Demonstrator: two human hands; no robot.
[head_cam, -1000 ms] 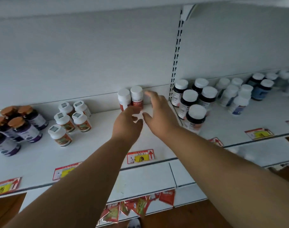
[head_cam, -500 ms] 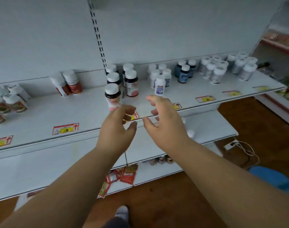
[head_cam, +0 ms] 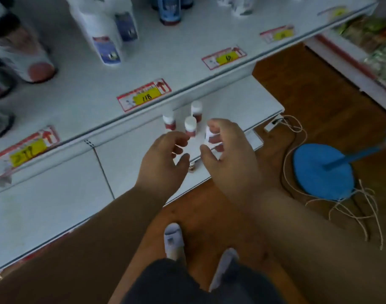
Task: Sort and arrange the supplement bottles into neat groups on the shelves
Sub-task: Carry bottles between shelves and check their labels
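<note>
Just beyond both hands, 3 small red-labelled bottles (head_cam: 190, 126) stand upright on the lower shelf (head_cam: 242, 102). A fourth such bottle (head_cam: 210, 137) sits inside the right hand (head_cam: 228, 154), fingers curled round it, so that hand is nearer. Beside it, the left hand (head_cam: 163, 159) is loosely curled and holds nothing.

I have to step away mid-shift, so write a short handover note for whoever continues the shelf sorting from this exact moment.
Left hand: fingers loosely curled, holding nothing, hovering over the lower shelf.
Right hand: its grip is curled round a small white-capped red bottle at the lower shelf.
Three matching small red bottles stand upright just beyond the hands on the lower shelf, close together.
Upper shelf: white bottles, dark bottles and a blue bottle stand behind the price tags.
Done: upper shelf looks grouped by kind.
Left: deal with the small red bottles on the lower shelf.
</note>
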